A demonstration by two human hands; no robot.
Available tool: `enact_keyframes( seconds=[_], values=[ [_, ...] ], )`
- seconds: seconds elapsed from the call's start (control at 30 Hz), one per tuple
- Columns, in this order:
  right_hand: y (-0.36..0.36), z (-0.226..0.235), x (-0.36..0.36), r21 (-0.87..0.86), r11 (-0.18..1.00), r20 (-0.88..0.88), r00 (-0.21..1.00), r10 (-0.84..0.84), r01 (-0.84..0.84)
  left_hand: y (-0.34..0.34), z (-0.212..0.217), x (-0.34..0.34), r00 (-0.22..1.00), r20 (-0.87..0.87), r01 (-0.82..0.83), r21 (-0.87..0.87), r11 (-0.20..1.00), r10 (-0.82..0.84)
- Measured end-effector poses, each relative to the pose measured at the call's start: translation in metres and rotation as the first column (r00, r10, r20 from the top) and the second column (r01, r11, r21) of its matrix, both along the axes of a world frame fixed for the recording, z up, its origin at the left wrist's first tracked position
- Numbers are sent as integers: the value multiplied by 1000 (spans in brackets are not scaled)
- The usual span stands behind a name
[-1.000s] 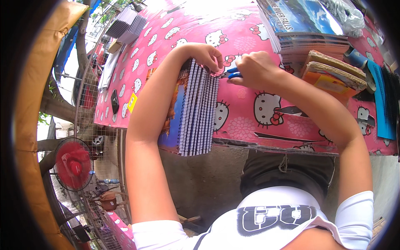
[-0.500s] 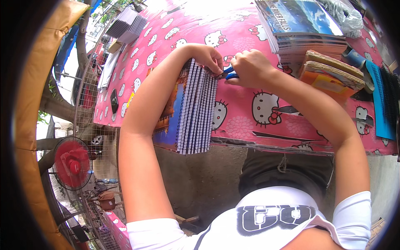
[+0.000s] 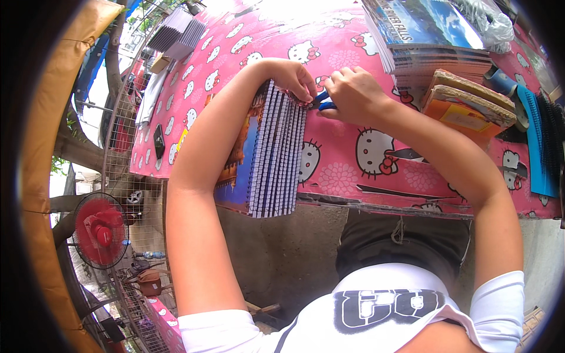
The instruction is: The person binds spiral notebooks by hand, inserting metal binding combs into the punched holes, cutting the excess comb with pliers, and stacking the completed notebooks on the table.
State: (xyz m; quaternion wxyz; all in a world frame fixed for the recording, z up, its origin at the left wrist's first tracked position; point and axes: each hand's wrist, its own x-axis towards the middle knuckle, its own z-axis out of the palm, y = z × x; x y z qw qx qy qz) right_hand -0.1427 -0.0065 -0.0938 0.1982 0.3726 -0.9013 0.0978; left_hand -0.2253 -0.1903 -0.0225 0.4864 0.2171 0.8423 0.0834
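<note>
A stack of spiral-bound notebooks (image 3: 272, 157) stands on edge on the pink cartoon-cat tablecloth (image 3: 347, 159), spines facing up toward me. My left hand (image 3: 292, 77) pinches the far top end of the wire spirals. My right hand (image 3: 353, 94) is closed around a small blue-handled tool (image 3: 322, 101), whose tip meets the spiral end just beside my left fingers. The tool's jaws are hidden between the two hands.
A tall pile of notebooks with a blue scenic cover (image 3: 429, 35) sits at the far right, brown and orange books (image 3: 468, 106) below it, blue binding combs (image 3: 538, 147) at the right edge. A red fan (image 3: 100, 230) stands at lower left behind a wire fence.
My right hand with the blue tool has slid left, closer to my left hand at the spiral ends. The notebook stack has stayed in place.
</note>
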Motion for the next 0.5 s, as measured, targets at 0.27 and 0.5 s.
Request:
enact_keyframes(
  seconds=[0.27,0.5],
  values=[
    [-6,27,5,193,981,433,898,-79,-7,-1,-2,-2,1000,25,-9,-13,1000,10],
    [-3,27,6,151,988,328,941,-83,34,-4,-3,-3,1000,8,27,31,999,-27]
  ],
)
